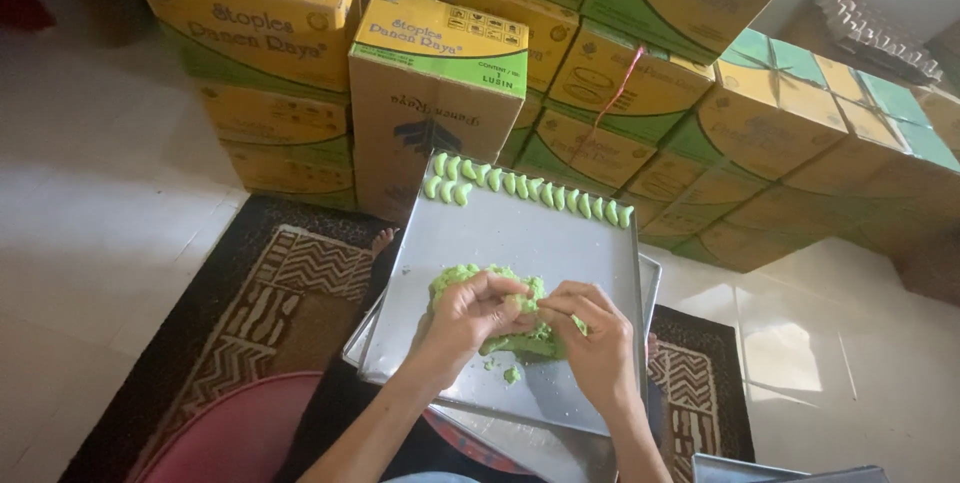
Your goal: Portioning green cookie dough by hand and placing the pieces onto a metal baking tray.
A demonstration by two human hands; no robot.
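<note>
- A lumpy, crumbly mound of green dough sits on the near half of a flat, shiny metal tray.
- The left hand rests on the mound's near left side, its fingers curled shut, pinching a bit of dough.
- The right hand is at the mound's right edge, fingers bent and closed on the same soft lump.
- A small green crumb lies on the tray just nearer than the mound.
- Small, ridged, crescent-like green pieces line the tray's far edge in a row.
- A second metal tray shows beneath the first.
- Beyond the tray stand stacked yellow-and-green cardboard boxes.
- Left of the tray lies a dark patterned rug on pale floor tiles.
</note>
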